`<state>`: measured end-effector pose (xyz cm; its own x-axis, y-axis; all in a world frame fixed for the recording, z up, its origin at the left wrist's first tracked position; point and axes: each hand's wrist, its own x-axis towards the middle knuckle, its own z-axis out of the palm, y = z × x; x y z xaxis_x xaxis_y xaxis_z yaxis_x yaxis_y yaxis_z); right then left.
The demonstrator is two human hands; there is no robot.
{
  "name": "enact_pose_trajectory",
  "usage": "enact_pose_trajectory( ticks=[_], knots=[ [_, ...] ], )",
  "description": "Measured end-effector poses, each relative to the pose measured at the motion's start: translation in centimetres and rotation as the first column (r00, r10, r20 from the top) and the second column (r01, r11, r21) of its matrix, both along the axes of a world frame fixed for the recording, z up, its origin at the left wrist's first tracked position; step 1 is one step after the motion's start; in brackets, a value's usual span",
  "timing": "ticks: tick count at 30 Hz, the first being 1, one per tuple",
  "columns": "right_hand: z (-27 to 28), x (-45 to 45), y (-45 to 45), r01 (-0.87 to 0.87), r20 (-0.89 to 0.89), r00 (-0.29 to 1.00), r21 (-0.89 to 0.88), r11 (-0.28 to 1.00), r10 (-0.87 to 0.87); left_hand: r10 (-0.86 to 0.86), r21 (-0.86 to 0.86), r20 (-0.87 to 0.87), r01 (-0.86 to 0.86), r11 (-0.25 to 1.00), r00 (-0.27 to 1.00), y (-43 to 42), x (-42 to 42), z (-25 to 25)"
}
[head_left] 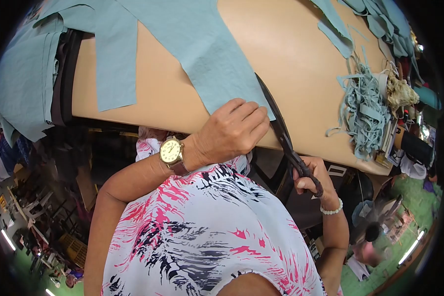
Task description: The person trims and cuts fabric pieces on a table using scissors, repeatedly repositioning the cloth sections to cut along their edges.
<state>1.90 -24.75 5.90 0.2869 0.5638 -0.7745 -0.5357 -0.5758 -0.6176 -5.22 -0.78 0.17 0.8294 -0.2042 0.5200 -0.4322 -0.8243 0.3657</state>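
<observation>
Head view: the fingers of my right hand (314,176) are closed round the handles of the dark scissors (281,134), whose blades lie along the side of a blue-green cloth piece (209,56) reaching the near edge of the counter (301,64). The fingers of my left hand (238,127) curl over the cloth's near end; whether they pinch it, I cannot tell. I judge this as trimming; the next move calls for steady cloth and blades kept true to its side.

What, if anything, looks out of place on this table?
The tangled fabric strips on the right of the tan table stand out: heaped messily, unlike the flat cloth beside the scissors. No spill shows.
</observation>
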Motion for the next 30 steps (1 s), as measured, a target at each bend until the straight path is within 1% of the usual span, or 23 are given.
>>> enact_pose_trajectory(
  ticks=[11, 30],
  knots=[
    [-0.38, -0.53, -0.33, 0.023, -0.023, 1.0, 0.046, 0.999, -0.022, -0.007, -0.01, 0.009, 0.007, 1.0, 1.0, -0.01, -0.23, -0.2],
    [-0.84, -0.66, -0.97, -0.001, 0.009, 1.0, 0.006, 1.0, 0.001, -0.031, -0.044, -0.002, 0.031, 0.999, 1.0, 0.08, -0.36, -0.28]
  ],
)
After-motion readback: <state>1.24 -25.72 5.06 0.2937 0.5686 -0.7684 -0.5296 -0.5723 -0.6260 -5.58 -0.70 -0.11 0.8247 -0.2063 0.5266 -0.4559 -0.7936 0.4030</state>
